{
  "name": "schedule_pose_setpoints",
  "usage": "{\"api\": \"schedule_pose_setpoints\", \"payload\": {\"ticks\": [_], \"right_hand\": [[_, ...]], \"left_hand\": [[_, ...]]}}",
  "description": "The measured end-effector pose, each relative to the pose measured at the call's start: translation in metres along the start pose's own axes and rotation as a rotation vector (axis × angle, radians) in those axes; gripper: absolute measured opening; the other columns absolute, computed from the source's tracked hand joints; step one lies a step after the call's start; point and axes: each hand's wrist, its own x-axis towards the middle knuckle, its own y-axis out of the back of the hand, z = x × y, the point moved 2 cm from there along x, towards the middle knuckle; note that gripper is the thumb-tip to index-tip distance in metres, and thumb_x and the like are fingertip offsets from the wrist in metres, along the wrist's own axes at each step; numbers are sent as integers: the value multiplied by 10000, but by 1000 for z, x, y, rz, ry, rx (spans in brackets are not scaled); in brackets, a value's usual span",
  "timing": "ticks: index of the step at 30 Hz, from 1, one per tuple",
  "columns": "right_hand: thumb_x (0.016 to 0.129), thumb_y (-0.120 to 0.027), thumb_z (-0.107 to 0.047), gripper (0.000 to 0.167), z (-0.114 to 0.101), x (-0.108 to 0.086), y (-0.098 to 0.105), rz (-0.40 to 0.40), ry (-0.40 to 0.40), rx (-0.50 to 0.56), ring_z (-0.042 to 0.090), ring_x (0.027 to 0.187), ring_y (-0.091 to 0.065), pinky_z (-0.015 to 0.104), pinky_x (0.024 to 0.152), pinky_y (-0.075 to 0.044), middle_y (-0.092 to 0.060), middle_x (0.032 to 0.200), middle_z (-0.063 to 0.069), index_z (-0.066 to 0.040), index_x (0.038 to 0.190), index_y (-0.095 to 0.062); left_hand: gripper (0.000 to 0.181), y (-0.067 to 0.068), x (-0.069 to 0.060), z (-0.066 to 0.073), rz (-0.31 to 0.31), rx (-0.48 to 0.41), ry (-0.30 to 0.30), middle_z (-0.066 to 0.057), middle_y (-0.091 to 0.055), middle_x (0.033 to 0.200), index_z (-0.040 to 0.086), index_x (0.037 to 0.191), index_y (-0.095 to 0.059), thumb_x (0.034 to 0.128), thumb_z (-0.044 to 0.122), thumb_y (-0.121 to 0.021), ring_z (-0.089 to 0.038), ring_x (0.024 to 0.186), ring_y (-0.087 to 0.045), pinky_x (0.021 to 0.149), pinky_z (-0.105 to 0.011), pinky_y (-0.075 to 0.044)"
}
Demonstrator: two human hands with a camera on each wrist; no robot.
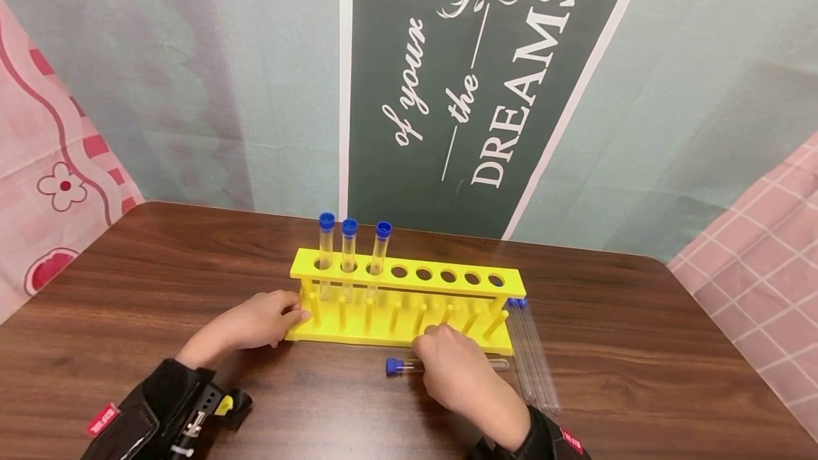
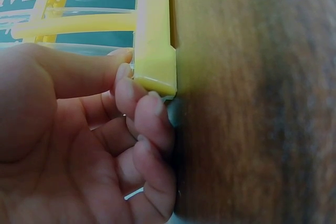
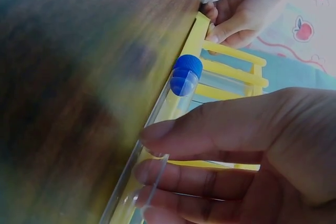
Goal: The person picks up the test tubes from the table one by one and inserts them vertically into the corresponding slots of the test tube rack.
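Observation:
A yellow test tube rack (image 1: pixel 409 272) stands on the table, with three blue-capped test tubes (image 1: pixel 348 243) in the holes at its left end. My left hand (image 1: pixel 265 318) grips the left end of the rack's base, thumb and fingertips at its corner in the left wrist view. In front of the rack, a clear test tube (image 1: pixel 498 364) with a blue cap (image 3: pixel 188 66) lies sideways close to the table. My right hand (image 1: pixel 456 368) pinches this tube between thumb and fingers, hiding its middle in the head view.
More clear test tubes (image 1: pixel 535 360) with blue caps lie side by side at the rack's right end. The brown wooden table (image 1: pixel 307 403) meets a hanging cloth (image 1: pixel 281 91) behind. Pink cloths (image 1: pixel 38 162) hang at both sides.

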Motion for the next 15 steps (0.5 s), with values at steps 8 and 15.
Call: {"api": "schedule_pose_setpoints", "payload": {"ticks": [8, 15], "right_hand": [[728, -669, 29, 118, 1, -2, 6, 4, -9, 13, 107, 576, -428, 254, 497, -358, -455, 614, -27, -83, 725, -632], [719, -670, 21, 159, 3, -5, 13, 16, 2, 42, 116, 563, -391, 248, 508, -338, -426, 594, -38, -102, 673, -579]], "left_hand": [[233, 0, 1, 0, 5, 11, 0, -26, -426, 557, 67, 741, -469, 940, 178, -517, -149, 465, -444, 484, -290, -359], [227, 1, 2, 1, 4, 8, 9, -24, -425, 554, 67, 739, -472, 938, 165, -519, -147, 466, -448, 489, -288, -359]]}}
